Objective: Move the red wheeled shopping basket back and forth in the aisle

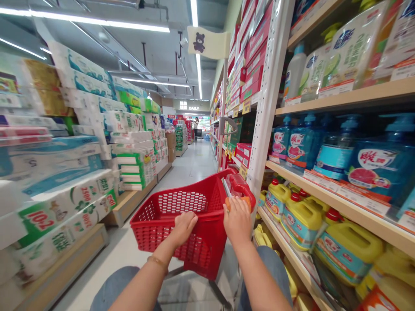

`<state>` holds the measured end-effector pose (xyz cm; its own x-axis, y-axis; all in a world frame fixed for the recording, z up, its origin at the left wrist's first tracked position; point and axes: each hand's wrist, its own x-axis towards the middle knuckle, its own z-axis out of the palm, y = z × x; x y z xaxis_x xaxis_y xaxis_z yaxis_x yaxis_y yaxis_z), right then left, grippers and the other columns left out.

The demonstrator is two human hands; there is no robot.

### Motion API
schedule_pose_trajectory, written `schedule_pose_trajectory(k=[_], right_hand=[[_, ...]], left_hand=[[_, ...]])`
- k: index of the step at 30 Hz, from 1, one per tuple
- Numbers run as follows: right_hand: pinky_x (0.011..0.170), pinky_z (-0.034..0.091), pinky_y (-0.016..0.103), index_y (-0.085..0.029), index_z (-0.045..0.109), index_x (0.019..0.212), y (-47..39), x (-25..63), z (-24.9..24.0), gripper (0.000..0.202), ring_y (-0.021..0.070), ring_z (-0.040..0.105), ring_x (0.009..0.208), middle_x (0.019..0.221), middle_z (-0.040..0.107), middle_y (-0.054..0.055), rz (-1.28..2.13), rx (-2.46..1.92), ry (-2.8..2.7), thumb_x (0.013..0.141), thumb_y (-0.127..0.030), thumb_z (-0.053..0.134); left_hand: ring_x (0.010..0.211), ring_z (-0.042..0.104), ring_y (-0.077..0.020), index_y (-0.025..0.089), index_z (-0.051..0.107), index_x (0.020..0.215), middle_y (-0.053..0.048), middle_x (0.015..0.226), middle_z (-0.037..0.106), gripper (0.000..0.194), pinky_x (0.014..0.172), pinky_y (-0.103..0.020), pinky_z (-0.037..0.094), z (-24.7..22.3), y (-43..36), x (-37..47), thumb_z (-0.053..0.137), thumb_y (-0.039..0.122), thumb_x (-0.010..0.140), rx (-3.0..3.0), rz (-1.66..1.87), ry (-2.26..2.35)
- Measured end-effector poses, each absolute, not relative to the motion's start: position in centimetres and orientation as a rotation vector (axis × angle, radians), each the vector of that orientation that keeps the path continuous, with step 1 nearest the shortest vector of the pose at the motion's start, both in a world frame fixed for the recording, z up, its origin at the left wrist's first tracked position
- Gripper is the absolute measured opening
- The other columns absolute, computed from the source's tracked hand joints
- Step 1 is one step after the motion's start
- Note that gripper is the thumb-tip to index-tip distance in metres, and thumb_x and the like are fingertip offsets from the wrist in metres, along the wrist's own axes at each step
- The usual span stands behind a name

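A red shopping cart (207,246) with perforated sides stands tilted in view between my knees and the aisle. My left hand (184,226) has its fingers wrapped over the near rim of the basket. At the cart's right end, my right hand (237,220) is closed on an orange item (244,201), only partly visible under the fingers. Just beyond that hand, a red and clear object (236,183) rests at the cart's far right corner. The inside of the basket is largely hidden by its near wall.
Shelves at the right hold blue pump bottles (372,160) and yellow jugs (300,220), close beside the cart. Stacked paper packs (65,216) line the left side. A floor aisle (191,160) runs ahead, with a person (196,125) far off.
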<state>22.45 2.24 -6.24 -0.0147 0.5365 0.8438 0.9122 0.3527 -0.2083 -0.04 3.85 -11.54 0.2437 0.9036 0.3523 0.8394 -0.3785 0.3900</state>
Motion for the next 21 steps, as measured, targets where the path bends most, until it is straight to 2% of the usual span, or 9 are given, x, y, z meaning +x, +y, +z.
schedule_pose_trajectory(k=[7,15,21], right_hand=[[0.107,0.036,0.041,-0.013,0.063,0.120,2.0,19.1,-9.3,0.034,0.0234,0.053,0.121,0.125,0.063,0.011,-0.394,-1.072,-2.005,0.094,-0.029,0.048],[0.105,0.035,0.048,-0.008,0.062,0.120,4.2,23.2,-8.3,0.036,0.0275,0.054,0.119,0.121,0.064,0.017,-0.537,-1.251,-1.716,0.096,-0.027,0.043],[0.111,0.031,0.039,-0.012,0.060,0.124,2.9,17.3,-11.9,0.037,0.0225,0.050,0.125,0.128,0.061,0.011,-0.358,-1.112,-1.940,0.096,-0.032,0.046]], left_hand=[[0.096,0.053,-0.0207,0.024,0.057,0.100,-0.004,0.102,0.064,0.045,0.084,-0.039,0.037,-11.7,3.5,2.6,0.018,0.047,0.098,2.376,0.781,1.625],[0.094,0.062,-0.0224,0.020,0.063,0.083,-0.008,0.094,0.071,0.055,0.081,-0.036,0.038,-12.1,3.1,-0.9,0.017,0.046,0.098,2.239,0.770,1.955],[0.097,0.061,-0.0215,0.021,0.062,0.088,-0.007,0.096,0.071,0.049,0.081,-0.033,0.036,-12.3,2.7,0.2,0.019,0.041,0.099,2.242,0.638,2.063]])
